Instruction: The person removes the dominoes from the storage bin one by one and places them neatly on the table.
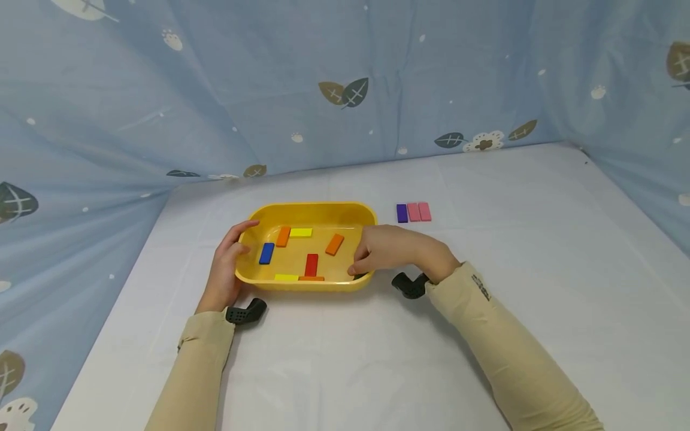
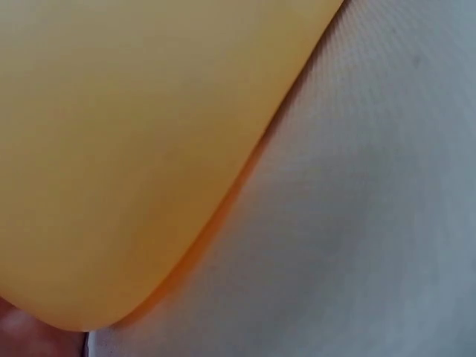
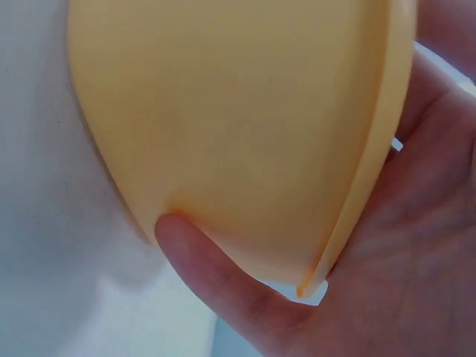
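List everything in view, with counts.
Tray: 1, yellow, on table
Blocks: 3, orange, in tray
Blocks: 2, yellow, in tray
Block: 1, blue, in tray
Block: 1, red, in tray
Piece: 1, dark, mostly hidden by right hand
Block: 1, purple, right of tray
Blocks: 2, pink, beside purple block
Table: 1, white, under tray
Backdrop: 1, patterned blue, behind table
Wrist devices: 2, black, at wrists
Sleeves: 2, beige, on forearms
Left hand: 1, bare, tray's left end
Right hand: 1, bare, tray's right end

Looks forward and down in the head view, from well above tray (image 1: 304, 287) and table (image 1: 345, 359); peers in both wrist views, right up close, at that shared tray's side
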### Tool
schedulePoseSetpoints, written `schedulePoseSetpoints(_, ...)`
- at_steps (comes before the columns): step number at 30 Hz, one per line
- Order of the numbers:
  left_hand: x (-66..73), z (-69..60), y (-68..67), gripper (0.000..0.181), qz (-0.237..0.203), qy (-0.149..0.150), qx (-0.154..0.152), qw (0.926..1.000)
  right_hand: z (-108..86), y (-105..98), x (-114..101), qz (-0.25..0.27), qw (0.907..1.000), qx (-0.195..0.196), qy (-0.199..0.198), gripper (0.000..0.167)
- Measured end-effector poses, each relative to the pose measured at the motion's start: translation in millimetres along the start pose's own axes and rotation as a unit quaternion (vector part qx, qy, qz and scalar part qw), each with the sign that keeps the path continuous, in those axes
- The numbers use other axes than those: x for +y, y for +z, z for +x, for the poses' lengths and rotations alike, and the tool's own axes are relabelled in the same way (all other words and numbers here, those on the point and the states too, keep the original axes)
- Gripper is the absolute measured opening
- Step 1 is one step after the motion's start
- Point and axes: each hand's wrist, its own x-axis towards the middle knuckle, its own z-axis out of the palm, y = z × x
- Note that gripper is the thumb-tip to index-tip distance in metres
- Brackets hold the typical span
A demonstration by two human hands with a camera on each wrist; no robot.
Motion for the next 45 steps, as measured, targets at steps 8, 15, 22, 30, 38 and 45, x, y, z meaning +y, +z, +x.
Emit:
schedulePoseSetpoints(8, 1.2, 0.5, -0.1, 0.05, 0.0, 0.001, -0.006, 1.0, -1.9, -3.3, 0.7, 0.048, 0.9984, -0.026, -0.012, 0.012)
schedulePoseSetpoints(15, 1.4, -1.0, -0.3, 0.05, -0.006, -0.003, -0.006, 1.0, -2.4, -5.3, 3.6, 0.088, 0.9949, -0.045, 0.021, 0.009)
schedulePoseSetpoints(22, 1.3, -2.0, 0.2, 0.051, -0.003, -0.006, -0.004, 1.0, -2.8, -3.6, 5.8, 0.083, 0.9958, -0.029, 0.025, 0.018)
schedulePoseSetpoints(30, 1.2, -2.3, 1.4, 0.05, -0.008, -0.002, -0.004, 1.0, -0.9, -8.1, 16.8, 0.128, 0.9892, 0.071, 0.003, 0.024)
schedulePoseSetpoints(38, 0.8, -3.0, 0.7, 0.05, -0.012, 0.001, -0.003, 0.9999, 2.2, -8.9, 27.7, 0.173, 0.9583, 0.218, 0.067, 0.027)
schedulePoseSetpoints(45, 0.5, -2.5, 1.2, 0.05, -0.006, 0.003, -0.003, 1.0, -2.2, -13.4, 39.6, 0.204, 0.9292, 0.297, 0.081, 0.029)
